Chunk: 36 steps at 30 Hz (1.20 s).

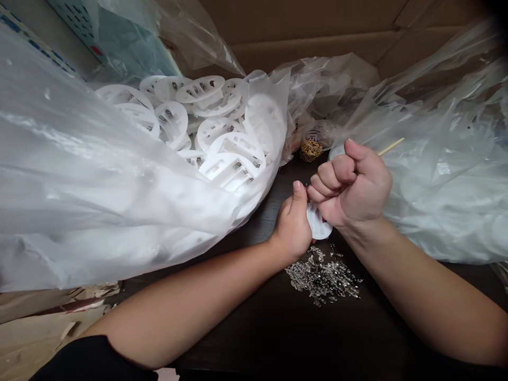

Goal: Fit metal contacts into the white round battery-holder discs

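Note:
My left hand (293, 222) is closed around a round white plastic part (318, 225), thumb pointing up. Its lower edge shows between my two hands; the rest is hidden. Closed in a fist, my right hand (349, 185) presses against the upper side of that part. A thin wooden stick (391, 147) juts out behind the right hand, and its other end is out of sight inside the grip. Just below the hands lies a loose pile of small metal and clear pieces (323, 275) on the dark table (246, 317).
At left, a large clear plastic bag (119, 211) bulges with several white oval plastic parts (232, 166). Another filled bag (448, 185) stands at right. Small gold-coloured pieces (311, 150) sit in a clear container behind the hands. A cardboard wall (309, 26) closes off the back.

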{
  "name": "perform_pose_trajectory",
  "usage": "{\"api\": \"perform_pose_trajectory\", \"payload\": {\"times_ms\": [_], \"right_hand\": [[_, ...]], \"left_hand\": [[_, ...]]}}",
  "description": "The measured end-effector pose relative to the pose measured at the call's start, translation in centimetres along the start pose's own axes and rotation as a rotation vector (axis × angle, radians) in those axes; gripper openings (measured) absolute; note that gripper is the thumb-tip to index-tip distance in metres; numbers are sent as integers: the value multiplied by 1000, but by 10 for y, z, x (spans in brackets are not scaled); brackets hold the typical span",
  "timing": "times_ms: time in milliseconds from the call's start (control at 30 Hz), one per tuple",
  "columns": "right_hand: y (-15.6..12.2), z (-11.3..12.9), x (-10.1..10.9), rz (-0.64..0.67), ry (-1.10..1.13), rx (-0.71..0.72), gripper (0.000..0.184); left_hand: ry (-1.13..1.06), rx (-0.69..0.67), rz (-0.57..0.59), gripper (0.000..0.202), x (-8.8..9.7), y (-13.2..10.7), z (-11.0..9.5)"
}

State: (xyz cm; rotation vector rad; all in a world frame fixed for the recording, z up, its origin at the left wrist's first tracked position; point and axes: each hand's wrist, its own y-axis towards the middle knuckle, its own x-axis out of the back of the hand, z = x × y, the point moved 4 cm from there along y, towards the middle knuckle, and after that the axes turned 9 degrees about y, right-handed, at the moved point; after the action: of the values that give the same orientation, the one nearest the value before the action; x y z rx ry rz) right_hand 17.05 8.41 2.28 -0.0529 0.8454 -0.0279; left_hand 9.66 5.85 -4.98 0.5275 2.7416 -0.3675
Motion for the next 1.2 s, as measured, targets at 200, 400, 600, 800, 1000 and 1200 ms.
{"api": "perform_pose_trajectory", "payload": {"times_ms": [200,400,600,800,1000,1200], "right_hand": [[-1,-1,-5,-21,-46,45,55],[-1,-4,-5,-31,-78,59,56],[-1,-5,-4,13,-119,81,61],[-1,-3,0,39,-95,71,60],[-1,1,3,98,-35,85,63],[1,-2,2,60,-53,91,58]], "left_hand": [[34,-60,-39,63,2,-1,-4],[96,-7,-35,68,2,-4,-4],[130,3,-45,70,2,-4,-6],[59,14,-14,68,2,-2,1],[0,-1,6,66,2,1,8],[39,13,-22,68,2,0,4]]}}
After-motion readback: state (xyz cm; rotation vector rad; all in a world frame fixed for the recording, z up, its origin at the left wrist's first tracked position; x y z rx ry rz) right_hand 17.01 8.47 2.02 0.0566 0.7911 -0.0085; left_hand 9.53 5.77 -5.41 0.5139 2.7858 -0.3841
